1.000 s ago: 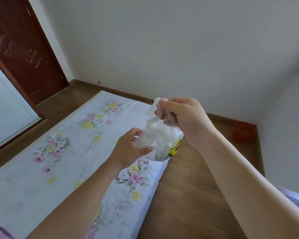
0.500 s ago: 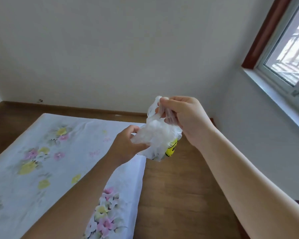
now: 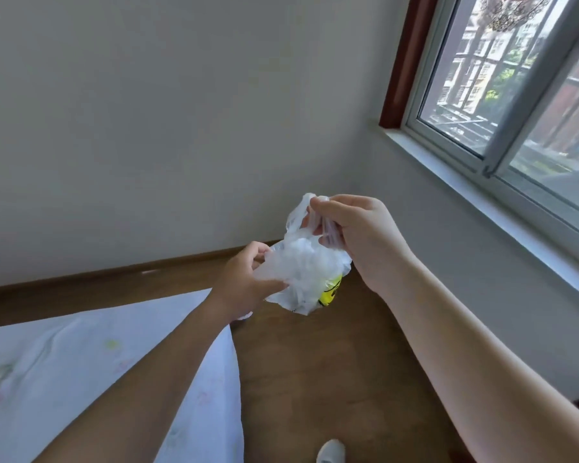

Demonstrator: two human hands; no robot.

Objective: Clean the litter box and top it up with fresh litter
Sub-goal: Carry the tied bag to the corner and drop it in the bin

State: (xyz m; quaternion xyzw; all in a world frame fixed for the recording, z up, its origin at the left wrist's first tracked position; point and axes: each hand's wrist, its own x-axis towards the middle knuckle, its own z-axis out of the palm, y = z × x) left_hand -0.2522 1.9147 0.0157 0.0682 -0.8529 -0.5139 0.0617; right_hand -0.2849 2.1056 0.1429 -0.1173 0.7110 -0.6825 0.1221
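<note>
A crumpled, thin clear plastic bag (image 3: 303,272) with a yellow print at its lower right hangs in the air in front of me. My right hand (image 3: 360,238) pinches the bag's top edge from above and to the right. My left hand (image 3: 244,282) grips the bag's left side, fingers closed on the film. No litter box or litter shows in the head view.
A bed with a white flowered sheet (image 3: 91,372) fills the lower left. Brown wooden floor (image 3: 331,372) runs between the bed and the wall under a window (image 3: 515,81) at the right. A white shoe tip (image 3: 331,452) shows at the bottom edge.
The view has swung to the right: the door and the red item in the corner are gone, and the window has come in. Both hands keep the same hold on the bag.
</note>
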